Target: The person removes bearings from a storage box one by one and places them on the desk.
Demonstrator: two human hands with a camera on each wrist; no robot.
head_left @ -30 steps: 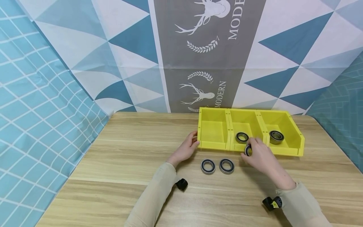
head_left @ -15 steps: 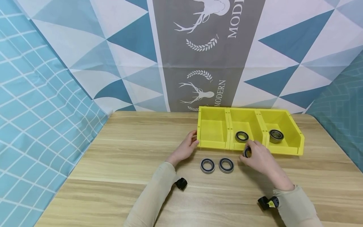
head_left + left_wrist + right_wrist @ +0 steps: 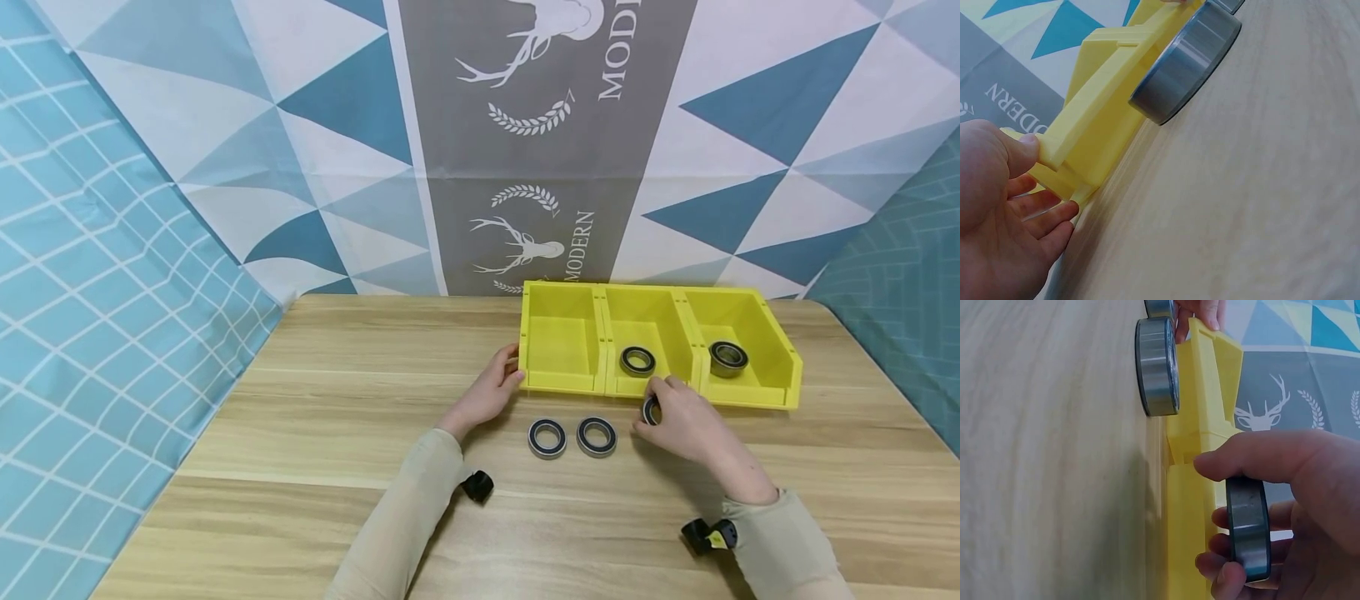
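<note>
My right hand [image 3: 686, 421] holds a ball bearing [image 3: 1249, 525] between thumb and fingers, just above the table in front of the middle yellow bin [image 3: 651, 390]. My left hand [image 3: 482, 398] grips the outer edge of the left yellow bin [image 3: 561, 382], its thumb on the front edge and its fingers along the side, as the left wrist view shows. Two bearings [image 3: 547, 454] lie side by side on the table before the bins. One bearing [image 3: 637, 372] lies inside the middle bin. A thicker-looking bearing [image 3: 728, 372], perhaps stacked, sits in the right bin [image 3: 783, 371].
The three bins stand joined in a row near the back of the wooden table [image 3: 300, 433]. Behind them hangs a patterned cloth [image 3: 360, 200]. A blue gridded cloth [image 3: 112, 317] covers the left side. A small black camera sits at each wrist.
My right hand, still holding the bearing, has drawn slightly down from the middle bin's front edge toward the table. The left hand stays on the left bin.
</note>
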